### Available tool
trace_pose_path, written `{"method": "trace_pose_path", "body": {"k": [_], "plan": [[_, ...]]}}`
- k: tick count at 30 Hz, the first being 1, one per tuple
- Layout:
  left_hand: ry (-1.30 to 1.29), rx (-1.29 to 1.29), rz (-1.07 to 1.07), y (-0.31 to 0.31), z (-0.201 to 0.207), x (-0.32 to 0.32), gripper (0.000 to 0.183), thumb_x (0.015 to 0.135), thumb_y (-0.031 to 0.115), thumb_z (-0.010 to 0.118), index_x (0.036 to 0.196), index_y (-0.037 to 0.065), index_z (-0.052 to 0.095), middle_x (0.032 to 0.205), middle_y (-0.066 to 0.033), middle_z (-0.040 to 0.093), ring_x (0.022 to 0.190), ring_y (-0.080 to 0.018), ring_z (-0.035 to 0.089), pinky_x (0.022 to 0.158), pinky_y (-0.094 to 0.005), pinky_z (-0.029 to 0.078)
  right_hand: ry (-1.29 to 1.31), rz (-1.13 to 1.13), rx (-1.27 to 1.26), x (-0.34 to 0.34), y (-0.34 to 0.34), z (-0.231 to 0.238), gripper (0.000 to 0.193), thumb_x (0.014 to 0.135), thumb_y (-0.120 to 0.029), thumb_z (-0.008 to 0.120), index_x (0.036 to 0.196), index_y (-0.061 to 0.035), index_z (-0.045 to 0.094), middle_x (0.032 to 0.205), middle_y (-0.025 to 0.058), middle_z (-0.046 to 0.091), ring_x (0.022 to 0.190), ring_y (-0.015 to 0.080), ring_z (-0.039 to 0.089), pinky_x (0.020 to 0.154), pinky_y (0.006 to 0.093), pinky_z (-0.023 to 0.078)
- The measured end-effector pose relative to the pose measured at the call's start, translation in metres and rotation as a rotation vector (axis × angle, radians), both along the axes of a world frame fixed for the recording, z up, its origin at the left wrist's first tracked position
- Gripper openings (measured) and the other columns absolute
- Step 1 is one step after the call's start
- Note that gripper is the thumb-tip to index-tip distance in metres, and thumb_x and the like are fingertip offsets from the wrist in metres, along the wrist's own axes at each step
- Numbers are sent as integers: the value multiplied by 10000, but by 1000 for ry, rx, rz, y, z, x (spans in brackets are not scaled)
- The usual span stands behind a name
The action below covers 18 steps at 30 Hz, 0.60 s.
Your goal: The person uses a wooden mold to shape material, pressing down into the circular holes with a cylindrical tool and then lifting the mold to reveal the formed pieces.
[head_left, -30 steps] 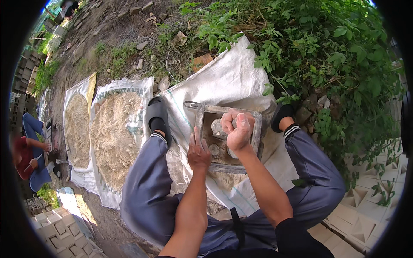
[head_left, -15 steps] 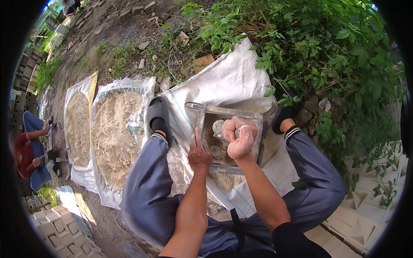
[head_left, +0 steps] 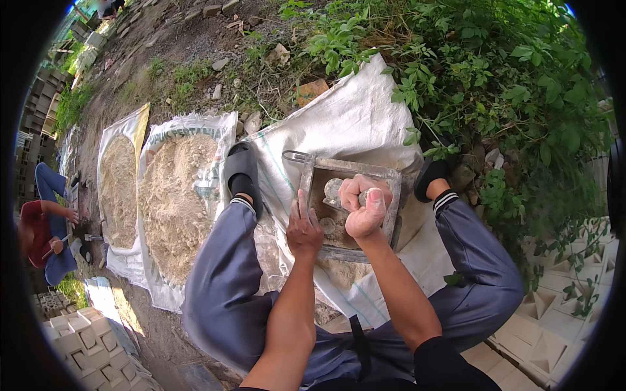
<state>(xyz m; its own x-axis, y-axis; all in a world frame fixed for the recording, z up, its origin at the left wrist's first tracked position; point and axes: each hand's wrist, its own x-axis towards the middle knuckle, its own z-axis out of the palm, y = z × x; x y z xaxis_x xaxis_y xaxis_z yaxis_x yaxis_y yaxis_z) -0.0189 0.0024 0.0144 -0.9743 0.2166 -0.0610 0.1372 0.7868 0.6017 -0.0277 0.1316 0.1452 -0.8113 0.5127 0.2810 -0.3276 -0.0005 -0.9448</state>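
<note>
Between my feet lies a rectangular metal-framed mould [head_left: 349,255] with a loop handle at its upper left corner, set on a white woven sack [head_left: 339,124]. Inside it sits sandy material with round raised shapes. My left hand [head_left: 304,229] rests on the mould's left edge with fingers stretched out. Over the mould, my right hand [head_left: 365,207] is closed in a fist around a grey, powder-coated hand tool [head_left: 333,191]. The tool's rounded end sticks out left of the fist; its exact kind is hidden by my fingers.
Two opened sacks of pale sandy powder [head_left: 177,202] lie to the left. Leafy plants [head_left: 482,85] crowd the upper right. Stacked pale blocks stand at the lower left [head_left: 91,345] and lower right [head_left: 551,345]. A person in red [head_left: 32,231] sits at the far left.
My right hand keeps its grip on the tool, its wrist turned slightly. My left hand stays on the mould's edge. At the far left, the other person's arm has moved a little.
</note>
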Motion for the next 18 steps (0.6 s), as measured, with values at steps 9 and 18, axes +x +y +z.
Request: {"method": "trace_pose_path", "body": {"k": [9,18], "plan": [[34,-41,-33,4,-3,3,523,943,183,415,1445,97,300,1279,-207,476,1105,-391,525,896,-439,457,-74,55,130,-4,4,-5,614,911,-517,353,514,-49,341,460,19,333,404,123,297,403,271,205],[26,0,-26,1,-3,-3,523,939,183,417,1442,95,302,1302,-217,462,1116,-402,521,912,-437,447,-109,65,57,-18,4,8,626,912,-543,330,524,-52,323,458,24,326,405,111,280,402,275,182]]}}
